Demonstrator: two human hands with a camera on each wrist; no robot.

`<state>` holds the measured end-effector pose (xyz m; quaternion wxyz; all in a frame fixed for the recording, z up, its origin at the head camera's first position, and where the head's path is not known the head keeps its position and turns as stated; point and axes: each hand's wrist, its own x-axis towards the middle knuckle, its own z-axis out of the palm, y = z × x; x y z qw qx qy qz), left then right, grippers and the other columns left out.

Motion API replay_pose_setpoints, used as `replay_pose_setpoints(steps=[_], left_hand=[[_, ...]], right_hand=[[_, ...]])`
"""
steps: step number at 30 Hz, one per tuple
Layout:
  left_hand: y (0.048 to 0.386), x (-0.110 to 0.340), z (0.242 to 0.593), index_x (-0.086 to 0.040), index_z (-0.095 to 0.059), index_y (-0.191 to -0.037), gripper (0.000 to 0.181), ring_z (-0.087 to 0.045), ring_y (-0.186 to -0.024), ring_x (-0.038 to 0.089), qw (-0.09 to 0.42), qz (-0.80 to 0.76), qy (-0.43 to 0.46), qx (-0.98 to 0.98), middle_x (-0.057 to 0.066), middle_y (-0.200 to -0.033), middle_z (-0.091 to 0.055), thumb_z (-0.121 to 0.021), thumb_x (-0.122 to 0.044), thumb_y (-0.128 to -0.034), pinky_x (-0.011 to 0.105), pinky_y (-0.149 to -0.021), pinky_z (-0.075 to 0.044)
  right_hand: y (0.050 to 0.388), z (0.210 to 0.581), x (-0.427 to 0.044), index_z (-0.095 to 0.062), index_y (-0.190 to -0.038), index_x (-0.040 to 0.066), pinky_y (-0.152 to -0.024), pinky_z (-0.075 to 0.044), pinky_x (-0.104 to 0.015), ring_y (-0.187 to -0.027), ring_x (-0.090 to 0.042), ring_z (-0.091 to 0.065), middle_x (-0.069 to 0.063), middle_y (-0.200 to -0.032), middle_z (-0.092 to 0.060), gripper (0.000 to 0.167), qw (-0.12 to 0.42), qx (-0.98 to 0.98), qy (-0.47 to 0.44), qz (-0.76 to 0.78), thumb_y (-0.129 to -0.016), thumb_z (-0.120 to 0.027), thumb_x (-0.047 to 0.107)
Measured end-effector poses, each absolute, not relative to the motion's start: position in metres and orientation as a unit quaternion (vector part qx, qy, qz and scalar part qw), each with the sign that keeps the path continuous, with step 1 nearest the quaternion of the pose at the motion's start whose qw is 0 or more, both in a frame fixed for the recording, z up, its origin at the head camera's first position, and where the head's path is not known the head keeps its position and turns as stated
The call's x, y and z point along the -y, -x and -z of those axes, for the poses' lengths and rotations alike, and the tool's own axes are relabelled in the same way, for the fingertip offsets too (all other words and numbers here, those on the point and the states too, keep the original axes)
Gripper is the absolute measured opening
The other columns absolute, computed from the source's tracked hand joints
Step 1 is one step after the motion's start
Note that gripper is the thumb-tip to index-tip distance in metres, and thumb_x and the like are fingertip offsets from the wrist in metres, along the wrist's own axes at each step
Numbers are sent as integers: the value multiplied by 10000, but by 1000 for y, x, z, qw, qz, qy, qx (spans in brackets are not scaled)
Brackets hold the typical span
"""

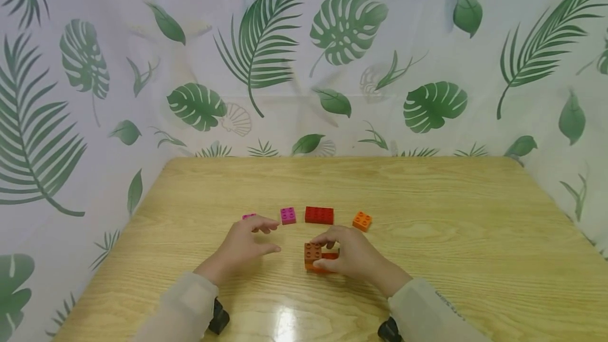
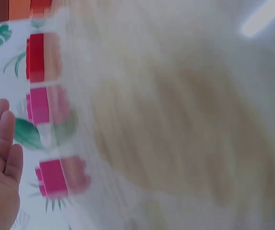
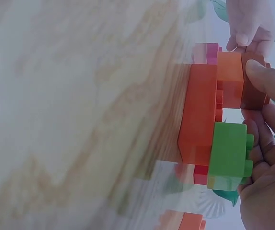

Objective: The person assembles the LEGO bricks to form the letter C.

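My right hand (image 1: 353, 255) pinches a brown brick (image 1: 312, 250) between thumb and fingers. In the right wrist view the brown brick (image 3: 254, 81) sits on an orange brick (image 3: 230, 80), which stands on one end of a long red-orange brick (image 3: 197, 115). On that brick's other end is a green brick (image 3: 228, 155), under the right palm and hidden in the head view. To the left of this stack, my left hand (image 1: 247, 247) hovers with its fingers apart and holds nothing. The left wrist view shows part of the left hand (image 2: 1, 163), palm visible.
Behind the hands on the wooden table (image 1: 451, 215) lie a pink brick (image 1: 287, 216), a red brick (image 1: 319, 215) and an orange brick (image 1: 362, 221). Another pink brick (image 1: 249, 216) is partly covered by the left hand. A leaf-patterned cloth (image 1: 285, 120) stands behind the table.
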<state>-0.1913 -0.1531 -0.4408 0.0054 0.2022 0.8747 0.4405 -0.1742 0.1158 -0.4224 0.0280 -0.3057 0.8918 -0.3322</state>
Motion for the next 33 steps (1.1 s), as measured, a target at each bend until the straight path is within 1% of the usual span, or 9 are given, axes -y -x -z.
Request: replay_pose_setpoints(steps=[3,5,8,11,18,25,33], left_hand=[[195,161,440,-60,-664,-1160,477,-583,-1003,245,-18,-445,-167,-879,28,-1103,-644,-837,-168,-729,436,-910,-467],[198,166,440,-61,-654,-1182,504,-572,-1042,257,-25,-447,-137,-883,38,-1137,-628,-841,-164,-725,441,-912,-470],[202,173,439,-60,-630,-1227,544,-546,-1069,259,-36,-437,-101,-893,66,-1176,-603,-835,-155,-732,463,-940,-447],[206,179,438,-55,-606,-1260,563,-522,-1092,269,-36,-427,-71,-901,98,-1223,-578,-822,-140,-747,473,-965,-419],[212,190,440,-52,-574,-1300,602,-505,-1154,306,-8,-427,-44,-903,125,-1293,-547,-814,-171,-761,480,-942,-431],[216,196,445,-9,-561,-1299,587,-521,-1164,343,10,-421,-46,-906,166,-1283,-566,-797,-147,-780,477,-970,-414],[220,197,447,10,-556,-1298,560,-533,-1169,333,25,-403,-33,-914,176,-1266,-580,-774,-126,-801,461,-1011,-377]], right_hand=[[175,424,-116,-708,-1089,119,-690,-484,-255,-824,-125,-574,62,-982,-648,345,28,-890,306,335,-788,-794,265],[174,424,-116,-708,-1088,117,-687,-481,-253,-822,-125,-574,61,-982,-648,345,27,-889,307,338,-789,-793,266],[174,424,-116,-706,-1088,111,-690,-483,-254,-823,-129,-576,52,-992,-652,342,26,-887,308,344,-790,-793,255],[173,424,-116,-703,-1086,112,-690,-482,-253,-824,-118,-572,52,-994,-653,338,25,-887,307,345,-789,-794,247],[174,424,-116,-699,-1082,131,-705,-481,-258,-830,-102,-562,65,-1007,-651,339,28,-891,300,341,-788,-793,271],[173,424,-115,-697,-1083,134,-723,-484,-266,-841,-111,-564,57,-1025,-652,337,33,-893,295,339,-789,-793,267],[172,424,-115,-694,-1085,124,-736,-490,-272,-852,-129,-568,59,-1021,-653,340,42,-890,291,349,-788,-794,256]])
